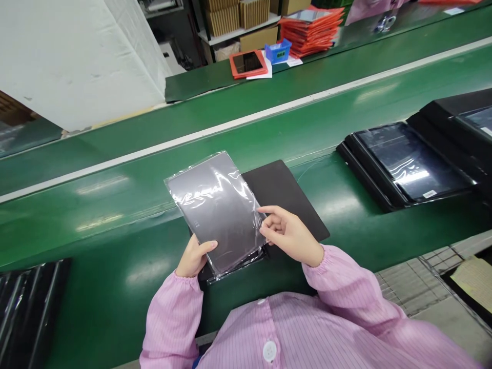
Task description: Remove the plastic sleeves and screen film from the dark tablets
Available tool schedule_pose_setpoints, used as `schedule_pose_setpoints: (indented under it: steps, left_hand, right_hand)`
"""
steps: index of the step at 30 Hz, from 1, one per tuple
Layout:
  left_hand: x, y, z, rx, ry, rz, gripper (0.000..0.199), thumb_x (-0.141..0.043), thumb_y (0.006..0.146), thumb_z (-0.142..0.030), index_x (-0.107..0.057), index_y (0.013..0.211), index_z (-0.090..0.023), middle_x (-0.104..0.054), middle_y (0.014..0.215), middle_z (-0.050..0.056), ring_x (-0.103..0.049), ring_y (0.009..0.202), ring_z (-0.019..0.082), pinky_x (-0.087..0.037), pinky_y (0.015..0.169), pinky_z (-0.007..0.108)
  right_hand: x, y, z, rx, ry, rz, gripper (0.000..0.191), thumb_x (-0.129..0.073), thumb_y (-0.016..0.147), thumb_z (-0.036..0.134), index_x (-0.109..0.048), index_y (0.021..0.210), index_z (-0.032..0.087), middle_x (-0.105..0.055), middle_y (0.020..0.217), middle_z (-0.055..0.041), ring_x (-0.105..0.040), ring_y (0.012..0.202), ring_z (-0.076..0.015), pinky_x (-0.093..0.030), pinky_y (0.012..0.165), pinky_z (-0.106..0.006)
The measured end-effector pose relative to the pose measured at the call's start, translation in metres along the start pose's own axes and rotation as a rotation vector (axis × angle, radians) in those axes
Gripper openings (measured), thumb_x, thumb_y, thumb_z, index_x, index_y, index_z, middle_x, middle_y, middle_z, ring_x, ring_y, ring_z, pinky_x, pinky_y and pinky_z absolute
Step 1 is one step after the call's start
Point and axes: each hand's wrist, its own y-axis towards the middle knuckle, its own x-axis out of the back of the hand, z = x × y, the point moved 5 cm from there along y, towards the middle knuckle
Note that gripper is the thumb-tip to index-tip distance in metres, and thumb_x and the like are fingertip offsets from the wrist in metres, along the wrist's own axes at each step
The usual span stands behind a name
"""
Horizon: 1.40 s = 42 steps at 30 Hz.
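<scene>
A flat grey tablet (219,205) lies inside a clear plastic bag (175,182), its plain back facing up with a small faint mark near the lower left. My left hand (194,256) grips its lower-left edge, the thumb on top and the other fingers hidden underneath. At the right edge, my right hand (290,233) pinches the bag's film between thumb and curled fingers, with the index finger stretched along the edge. Partly beneath the bagged tablet is a dark, thin rectangular pad (286,197), flat on the green surface.
Black trays with film-covered screens (413,159) stand to the right. More black wrapped pieces (33,302) are at the lower left. Across the green bench (154,205) are a red-framed tablet (248,62), a blue bin (278,51) and a stack of red sleeves (311,33).
</scene>
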Motion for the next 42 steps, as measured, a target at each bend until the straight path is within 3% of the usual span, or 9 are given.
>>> schedule_pose_setpoints:
  steps: [4, 10, 14, 18, 24, 29, 33, 38, 42]
  left_hand:
    - [0.001, 0.001, 0.000, -0.010, 0.008, 0.005, 0.054, -0.090, 0.055, -0.032, -0.071, 0.102, -0.013, -0.076, 0.096, 0.011, -0.072, 0.089, 0.031, -0.059, 0.079, 0.040]
    - [0.002, 0.001, 0.000, -0.014, 0.019, -0.018, 0.060, -0.090, 0.056, -0.031, -0.070, 0.109, -0.014, -0.077, 0.098, 0.010, -0.072, 0.092, 0.031, -0.059, 0.081, 0.038]
    - [0.000, 0.001, -0.001, -0.010, 0.021, 0.001, 0.054, -0.090, 0.055, -0.033, -0.072, 0.102, -0.013, -0.076, 0.094, 0.011, -0.073, 0.089, 0.032, -0.060, 0.080, 0.041]
    - [0.002, -0.001, 0.000, -0.048, 0.003, -0.053, 0.058, -0.091, 0.052, -0.033, -0.071, 0.103, -0.014, -0.076, 0.091, 0.009, -0.073, 0.083, 0.029, -0.061, 0.074, 0.038]
    - [0.006, -0.010, -0.003, -0.168, -0.080, -0.168, 0.056, -0.095, 0.047, -0.037, -0.070, 0.093, -0.017, -0.076, 0.081, 0.004, -0.071, 0.068, 0.022, -0.060, 0.062, 0.031]
    - [0.001, -0.014, -0.011, -0.231, 0.043, -0.186, 0.059, -0.099, 0.036, -0.040, -0.070, 0.081, -0.016, -0.075, 0.075, 0.005, -0.071, 0.069, 0.022, -0.059, 0.067, 0.030]
    - [-0.005, -0.021, -0.012, -0.204, -0.014, -0.207, 0.062, -0.097, 0.040, -0.047, -0.070, 0.086, -0.015, -0.076, 0.080, 0.006, -0.072, 0.072, 0.023, -0.059, 0.066, 0.030]
    - [-0.007, -0.032, -0.017, -0.092, -0.118, -0.239, 0.051, -0.093, 0.054, -0.039, -0.070, 0.091, -0.014, -0.075, 0.076, 0.005, -0.071, 0.063, 0.022, -0.057, 0.059, 0.029]
    - [0.016, -0.031, -0.029, -0.118, -0.149, -0.385, 0.055, -0.095, 0.048, -0.034, -0.069, 0.093, -0.014, -0.074, 0.073, 0.003, -0.070, 0.060, 0.022, -0.057, 0.059, 0.029]
  right_hand:
    - [-0.010, 0.021, 0.016, -0.004, 0.216, 0.100, 0.048, -0.066, 0.080, 0.029, -0.052, 0.124, 0.019, -0.062, 0.070, 0.0065, -0.069, 0.065, -0.0141, -0.062, 0.065, -0.032]
    - [-0.018, 0.043, 0.029, -0.015, 0.304, 0.114, 0.037, -0.065, 0.081, 0.029, -0.059, 0.116, 0.019, -0.067, 0.071, 0.0035, -0.073, 0.072, -0.0160, -0.065, 0.070, -0.035]
    - [0.008, 0.045, 0.019, 0.025, 0.215, -0.077, 0.034, -0.062, 0.088, 0.041, -0.062, 0.113, 0.019, -0.066, 0.072, 0.0018, -0.071, 0.071, -0.0168, -0.062, 0.065, -0.033]
    - [0.026, 0.027, -0.004, 0.023, 0.097, -0.277, 0.035, -0.075, 0.078, 0.035, -0.067, 0.108, 0.018, -0.068, 0.087, -0.0033, -0.067, 0.084, -0.0188, -0.058, 0.077, -0.035]
    - [-0.024, -0.017, -0.016, -0.032, 0.136, -0.088, 0.023, -0.080, 0.068, 0.027, -0.072, 0.088, 0.018, -0.077, 0.082, -0.0045, -0.073, 0.077, -0.0232, -0.060, 0.073, -0.037]
    - [-0.035, -0.023, -0.027, -0.021, 0.241, -0.279, 0.023, -0.075, 0.077, 0.039, -0.067, 0.077, 0.018, -0.076, 0.077, -0.0063, -0.072, 0.077, -0.0247, -0.059, 0.075, -0.039]
    - [-0.018, -0.017, -0.030, 0.026, 0.359, -0.458, 0.031, -0.069, 0.083, 0.050, -0.065, 0.082, 0.019, -0.074, 0.072, -0.0051, -0.073, 0.072, -0.0251, -0.060, 0.072, -0.040]
    - [0.032, -0.011, -0.007, 0.156, 0.416, -0.683, 0.031, -0.062, 0.091, 0.047, -0.068, 0.093, 0.017, -0.073, 0.069, -0.0039, -0.076, 0.074, -0.0255, -0.062, 0.072, -0.041]
    - [0.076, -0.033, 0.003, 0.474, 0.228, -0.971, 0.031, -0.055, 0.098, 0.046, -0.067, 0.103, 0.017, -0.075, 0.084, -0.0037, -0.076, 0.085, -0.0233, -0.062, 0.076, -0.039]
